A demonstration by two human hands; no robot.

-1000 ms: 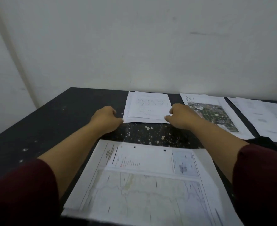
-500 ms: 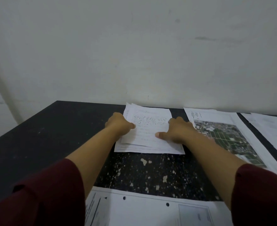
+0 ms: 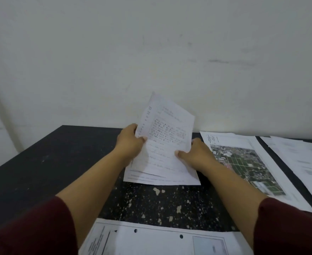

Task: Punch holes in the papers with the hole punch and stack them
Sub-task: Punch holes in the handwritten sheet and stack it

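A black speckled counter (image 3: 41, 162) carries a large white aerial-photo sheet (image 3: 243, 162) at right and a punched map sheet (image 3: 151, 240) nearest; the left hand (image 3: 130, 142) and right hand (image 3: 193, 155) grip a tilted sheaf of white printed papers (image 3: 166, 137), lifted above more sheets at centre

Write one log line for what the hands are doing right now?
left hand: grips sheets' left edge | right hand: grips right edge | sheets: tilted up off pile | hole punch: unseen

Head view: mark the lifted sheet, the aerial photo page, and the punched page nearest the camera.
lifted sheet (image 3: 167, 133), head view: middle of its printed face.
aerial photo page (image 3: 243, 162), head view: on the green photo area.
punched page (image 3: 157, 240), head view: blank area between its two holes.
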